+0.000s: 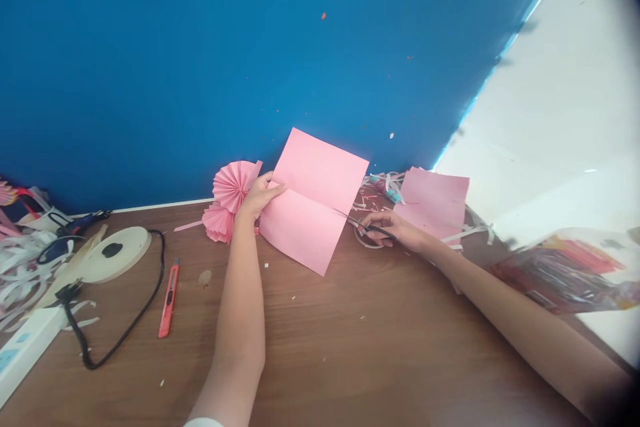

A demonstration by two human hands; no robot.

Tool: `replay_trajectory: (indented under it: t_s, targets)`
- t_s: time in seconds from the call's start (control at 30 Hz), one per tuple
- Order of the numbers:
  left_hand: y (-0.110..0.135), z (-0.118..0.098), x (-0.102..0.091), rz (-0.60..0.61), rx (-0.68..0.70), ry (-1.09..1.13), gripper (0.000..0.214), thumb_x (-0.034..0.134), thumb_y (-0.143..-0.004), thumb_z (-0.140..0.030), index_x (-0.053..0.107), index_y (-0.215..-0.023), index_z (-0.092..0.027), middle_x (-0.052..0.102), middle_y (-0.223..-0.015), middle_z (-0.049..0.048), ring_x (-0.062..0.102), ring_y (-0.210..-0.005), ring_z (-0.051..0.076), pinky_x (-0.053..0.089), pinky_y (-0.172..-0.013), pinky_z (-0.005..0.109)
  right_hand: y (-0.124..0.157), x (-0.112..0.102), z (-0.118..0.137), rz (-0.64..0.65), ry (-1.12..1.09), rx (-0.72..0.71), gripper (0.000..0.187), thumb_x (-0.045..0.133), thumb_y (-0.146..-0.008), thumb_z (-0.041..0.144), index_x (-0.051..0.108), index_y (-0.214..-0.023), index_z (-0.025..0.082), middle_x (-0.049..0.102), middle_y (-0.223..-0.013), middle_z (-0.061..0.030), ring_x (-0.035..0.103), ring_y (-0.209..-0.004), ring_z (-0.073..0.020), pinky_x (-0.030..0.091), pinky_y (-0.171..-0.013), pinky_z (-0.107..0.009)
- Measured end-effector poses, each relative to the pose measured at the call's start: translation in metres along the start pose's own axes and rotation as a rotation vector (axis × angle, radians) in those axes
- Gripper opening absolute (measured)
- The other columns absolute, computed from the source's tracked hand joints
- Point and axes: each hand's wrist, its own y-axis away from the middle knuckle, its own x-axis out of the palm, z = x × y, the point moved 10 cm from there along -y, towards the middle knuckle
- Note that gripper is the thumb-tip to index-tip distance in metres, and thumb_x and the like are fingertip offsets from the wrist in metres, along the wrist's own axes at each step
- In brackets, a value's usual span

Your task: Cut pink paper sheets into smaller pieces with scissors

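Reaching over the desk (350, 360), the left hand (259, 196) pinches the pink sheet (316, 177) by its left edge, thumb on top; the right hand (395, 225) clasps scissors (379, 231), blades apparently at the sheet's crease.

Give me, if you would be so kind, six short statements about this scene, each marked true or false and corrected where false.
1. The left hand holds a creased pink paper sheet. True.
2. The right hand is empty. False: it holds scissors.
3. The tips of the scissors are at the sheet's crease. True.
4. The pleated pink paper rosettes are to the right of the sheet. False: they are to its left, near the left hand.
5. A red utility knife lies on the wooden table, left of the left forearm. True.
6. The white power strip is at the right edge of the view. False: it is at the left edge.
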Motion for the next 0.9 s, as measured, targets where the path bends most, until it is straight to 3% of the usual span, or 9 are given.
replay_trajectory:
  t_s: [0.9]
  targets:
    - [-0.0012, -0.0050, 0.0076, 0.027, 0.028, -0.022, 0.051, 0.076, -0.063, -0.037, 0.062, -0.107, -0.015, 0.066, -0.105, 0.0080, 0.062, -0.094, 0.023, 0.049, -0.081, 0.034, -0.0008, 0.0023, 0.0004, 0.007, -0.015, 0.002, 0.037, 0.068, -0.075, 0.046, 0.062, -0.092, 0.013, 0.054, -0.055, 0.0026, 0.040, -0.044, -0.0067, 0.029, -0.042, -0.021]
